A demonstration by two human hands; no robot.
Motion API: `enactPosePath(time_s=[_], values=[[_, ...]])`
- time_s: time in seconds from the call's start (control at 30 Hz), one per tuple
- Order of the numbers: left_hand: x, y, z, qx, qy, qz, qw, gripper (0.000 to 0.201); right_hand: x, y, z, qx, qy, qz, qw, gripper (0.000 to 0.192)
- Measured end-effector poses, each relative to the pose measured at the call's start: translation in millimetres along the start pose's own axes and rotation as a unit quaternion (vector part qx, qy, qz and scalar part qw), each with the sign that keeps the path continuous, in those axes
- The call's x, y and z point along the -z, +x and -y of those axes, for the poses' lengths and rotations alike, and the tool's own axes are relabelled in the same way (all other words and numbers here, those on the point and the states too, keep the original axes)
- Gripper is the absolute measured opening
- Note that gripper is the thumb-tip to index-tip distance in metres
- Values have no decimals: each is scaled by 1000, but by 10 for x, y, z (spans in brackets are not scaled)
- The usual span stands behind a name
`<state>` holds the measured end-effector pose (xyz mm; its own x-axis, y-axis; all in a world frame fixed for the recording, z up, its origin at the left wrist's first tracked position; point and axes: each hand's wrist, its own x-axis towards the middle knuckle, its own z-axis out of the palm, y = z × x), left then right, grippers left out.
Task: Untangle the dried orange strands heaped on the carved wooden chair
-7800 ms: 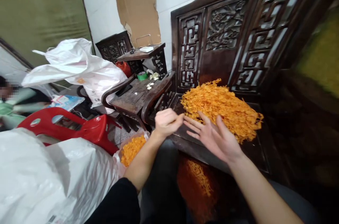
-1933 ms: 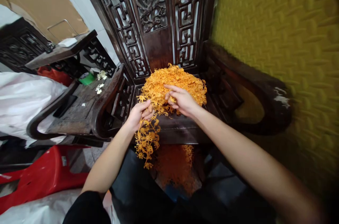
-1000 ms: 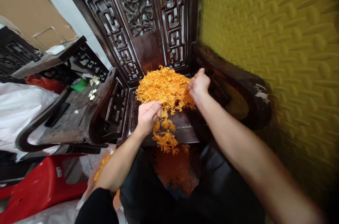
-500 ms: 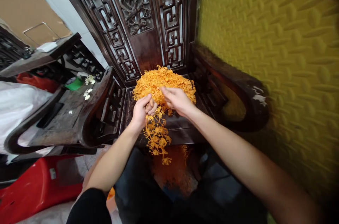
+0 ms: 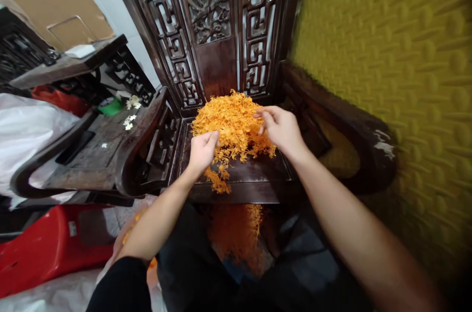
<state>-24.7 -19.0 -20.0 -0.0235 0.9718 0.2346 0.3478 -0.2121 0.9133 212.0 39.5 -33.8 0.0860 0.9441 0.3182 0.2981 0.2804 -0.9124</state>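
A heap of orange plastic flower strands (image 5: pixel 232 117) lies on the seat of a dark carved wooden chair (image 5: pixel 254 174). My left hand (image 5: pixel 203 152) is closed in a fist at the heap's front left. Below it, part of an orange strand (image 5: pixel 219 180) hangs toward the seat's front edge, apparently from the fist; the gripped part is hidden. At the heap's right side, my right hand (image 5: pixel 282 127) has bent fingers held somewhat apart, their tips close to the orange pieces. Whether those tips touch a strand is unclear.
The chair's curved right armrest (image 5: pixel 346 120) stands beside a yellow textured wall or mat (image 5: pixel 383 46). To the left are another wooden chair (image 5: pixel 99 154), a green roll (image 5: pixel 110 106), small pale flower pieces (image 5: pixel 129 122), a white bag (image 5: pixel 29 135) and a red plastic object (image 5: pixel 73 243).
My right hand has moved away from my left hand, to the right edge of the heap, and its fingers have loosened. Less of the hanging strand shows below my left fist. The view has shifted.
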Motion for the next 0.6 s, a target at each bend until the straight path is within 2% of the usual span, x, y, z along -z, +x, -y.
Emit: enactPosePath(time_s=[0.1, 0.2, 0.3, 0.4, 0.6], values=[[-117, 75, 118, -27, 99, -3, 995, 45, -306, -326, 352, 107, 1, 48, 993, 27], [-212, 74, 103, -73, 124, 1, 990, 41, -505, -461, 501, 147, -71, 90, 982, 33], [-238, 45, 43, -93, 137, 3, 986, 41, -549, -419, 463, 134, -114, 86, 981, 32], [-188, 31, 3, -100, 137, 5, 985, 43, -538, -349, 403, 87, -150, 65, 983, 41], [-101, 57, 42, -83, 83, -22, 993, 45, -598, -368, 397, 49, -157, 98, 981, 46]])
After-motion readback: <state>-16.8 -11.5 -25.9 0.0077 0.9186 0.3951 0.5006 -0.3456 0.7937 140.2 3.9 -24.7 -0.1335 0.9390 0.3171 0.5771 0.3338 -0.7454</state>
